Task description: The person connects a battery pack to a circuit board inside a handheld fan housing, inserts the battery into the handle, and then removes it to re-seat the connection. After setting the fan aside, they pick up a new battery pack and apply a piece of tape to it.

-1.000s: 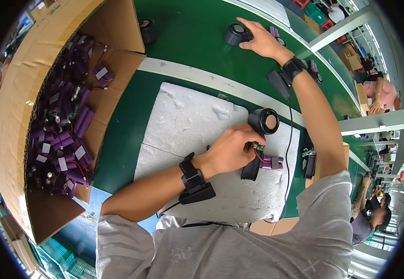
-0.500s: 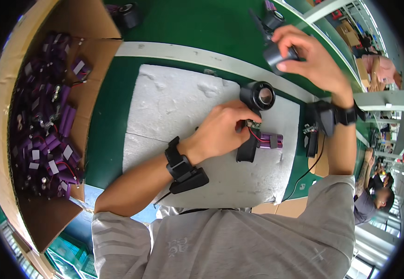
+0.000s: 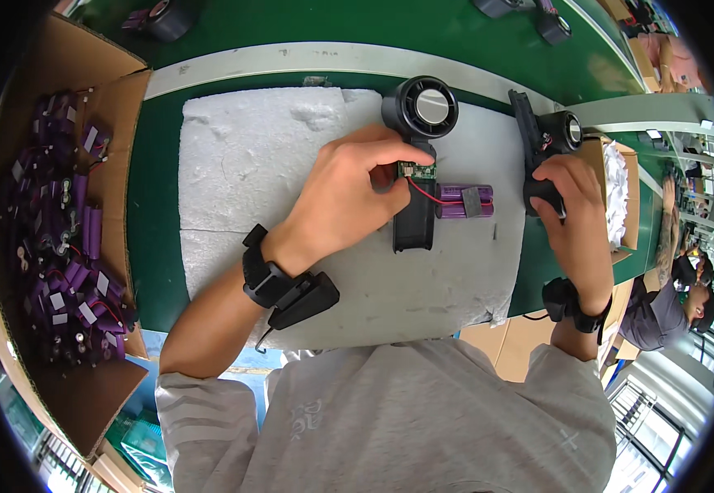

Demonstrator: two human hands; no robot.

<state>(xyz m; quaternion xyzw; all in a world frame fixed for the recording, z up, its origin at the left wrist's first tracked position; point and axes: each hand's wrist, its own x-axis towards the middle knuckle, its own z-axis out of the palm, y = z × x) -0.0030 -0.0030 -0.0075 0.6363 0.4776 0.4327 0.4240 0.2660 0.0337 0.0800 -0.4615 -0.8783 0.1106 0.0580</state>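
A black handheld fan (image 3: 413, 223) lies on a white foam board (image 3: 250, 164), its round head away from me and its handle open. My left hand (image 3: 336, 193) pinches it around the green circuit board (image 3: 419, 170) in the handle. A red wire runs from there to a purple battery pack (image 3: 455, 202) right of the handle. Beyond the board's right edge, my right hand (image 3: 574, 193) has its fingers closed round the dark head of a second fan (image 3: 542, 195), its handle pointing away from me. Another fan head (image 3: 566, 131) sits close beside that handle.
At left stands a cardboard box (image 3: 119, 189) of purple battery packs (image 3: 86, 279). More fan parts (image 3: 168, 20) lie on the green table (image 3: 291, 25) past a pale strip. A box with white packets (image 3: 615, 193) is at right; other people work farther right.
My right hand has brought the second fan nearer and down, to the right of the foam board. My left hand stays at the first fan's circuit board. The whole view has shifted.
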